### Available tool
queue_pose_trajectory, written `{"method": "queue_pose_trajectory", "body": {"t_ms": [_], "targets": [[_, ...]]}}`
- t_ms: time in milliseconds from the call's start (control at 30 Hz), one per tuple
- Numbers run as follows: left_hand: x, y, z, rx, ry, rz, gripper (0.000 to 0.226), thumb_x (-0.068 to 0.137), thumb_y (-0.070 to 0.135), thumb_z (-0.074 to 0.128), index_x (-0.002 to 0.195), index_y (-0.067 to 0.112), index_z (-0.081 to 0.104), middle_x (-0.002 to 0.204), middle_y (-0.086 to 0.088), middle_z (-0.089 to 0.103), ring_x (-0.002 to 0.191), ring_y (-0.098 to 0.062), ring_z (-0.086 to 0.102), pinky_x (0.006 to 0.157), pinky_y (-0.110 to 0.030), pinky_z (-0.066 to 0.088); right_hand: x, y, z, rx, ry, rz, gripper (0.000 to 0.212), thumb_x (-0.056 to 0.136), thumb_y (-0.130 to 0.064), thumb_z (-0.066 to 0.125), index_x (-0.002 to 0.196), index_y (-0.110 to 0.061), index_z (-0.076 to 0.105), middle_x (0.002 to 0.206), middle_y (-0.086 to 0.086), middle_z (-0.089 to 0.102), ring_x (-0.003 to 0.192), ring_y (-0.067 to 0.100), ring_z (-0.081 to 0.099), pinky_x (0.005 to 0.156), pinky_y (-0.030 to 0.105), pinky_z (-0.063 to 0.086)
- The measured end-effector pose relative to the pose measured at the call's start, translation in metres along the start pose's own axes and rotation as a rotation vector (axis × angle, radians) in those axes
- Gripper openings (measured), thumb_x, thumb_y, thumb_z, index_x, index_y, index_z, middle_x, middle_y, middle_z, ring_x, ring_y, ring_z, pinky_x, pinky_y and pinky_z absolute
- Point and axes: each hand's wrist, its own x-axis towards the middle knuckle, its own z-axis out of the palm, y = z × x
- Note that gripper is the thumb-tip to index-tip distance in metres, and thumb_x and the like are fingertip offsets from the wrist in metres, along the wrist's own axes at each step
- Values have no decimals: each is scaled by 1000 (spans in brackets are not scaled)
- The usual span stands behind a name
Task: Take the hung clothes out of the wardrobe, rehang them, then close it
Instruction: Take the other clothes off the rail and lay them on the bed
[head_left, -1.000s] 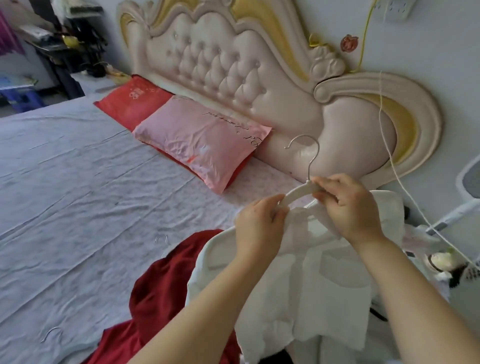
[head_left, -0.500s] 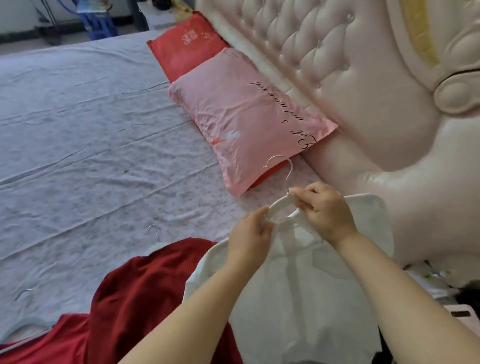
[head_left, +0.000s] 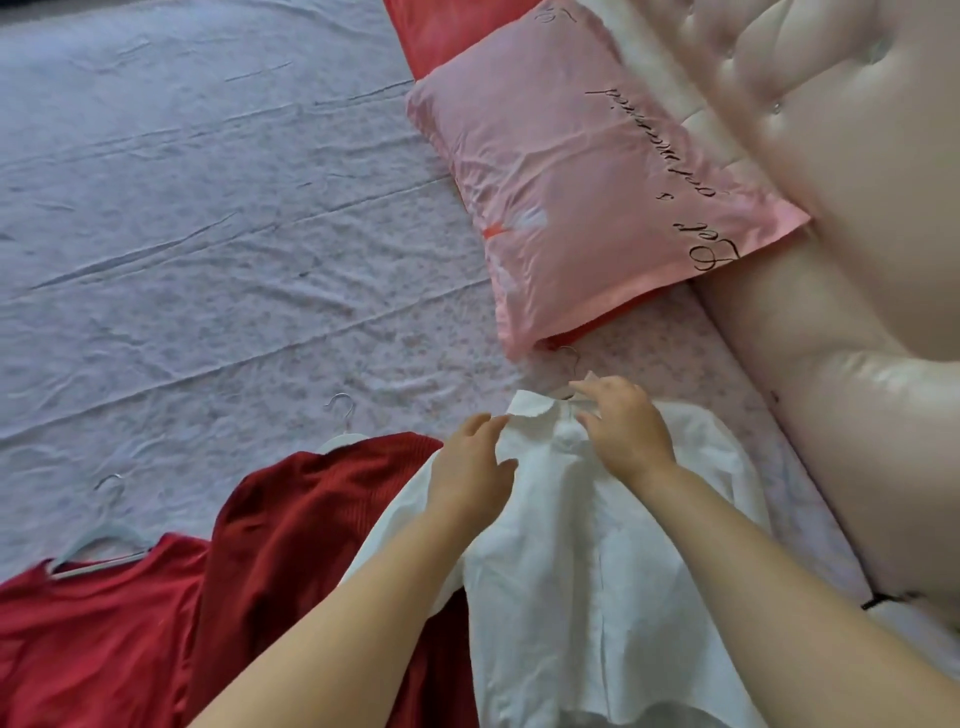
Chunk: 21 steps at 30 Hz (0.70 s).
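A white shirt lies flat on the bed on a white hanger, whose metal hook pokes out past the collar toward the pink pillow. My left hand rests on the left side of the collar with relaxed, spread fingers. On the right side of the collar, at the hanger's neck, my right hand lies with its fingers stretched flat. A dark red garment on a white hanger lies just left of the shirt, partly under it. The wardrobe is out of view.
A brighter red garment on a pale blue hanger lies at the lower left. A pink pillow over a red one sits beyond the shirt. The padded headboard runs along the right. The bedsheet stretches left.
The white shirt on its hanger came down from mid-air onto the bed. Both hands let go of their pinch on the hanger and now lie flat on the collar.
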Motion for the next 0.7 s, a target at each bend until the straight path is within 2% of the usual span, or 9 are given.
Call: {"method": "queue_pose_trajectory", "body": {"t_ms": [133, 333, 500, 700], "targets": [[-14, -10, -19, 36, 95, -30, 51, 91, 23, 54, 139, 19, 38, 145, 2, 35, 129, -17, 37, 103, -30, 31, -29, -20, 11, 28, -47, -32, 37, 89, -19, 57, 125, -20, 57, 124, 3, 55, 115, 22, 45, 96, 32, 35], [-63, -47, -63, 67, 225, -85, 52, 88, 23, 56, 138, 18, 41, 142, 1, 40, 127, -18, 40, 103, -30, 30, -67, -81, 20, 36, -114, -162, 36, 89, -22, 59, 125, -20, 56, 125, 0, 55, 119, 21, 45, 102, 32, 35], [-130, -102, -102, 102, 336, -152, 51, 86, 24, 59, 135, 16, 45, 135, -1, 47, 120, -21, 45, 100, -33, 35, -103, -155, 37, 20, -160, -326, 36, 89, -24, 58, 125, -20, 56, 123, 0, 55, 118, 19, 45, 101, 31, 35], [-226, -189, -140, 113, 449, -252, 53, 84, 25, 60, 134, 16, 46, 134, -2, 48, 120, -21, 46, 98, -34, 36, -166, -259, 74, -26, -172, -488, 38, 88, -27, 60, 125, -20, 57, 122, -1, 55, 115, 20, 47, 99, 33, 37]]}}
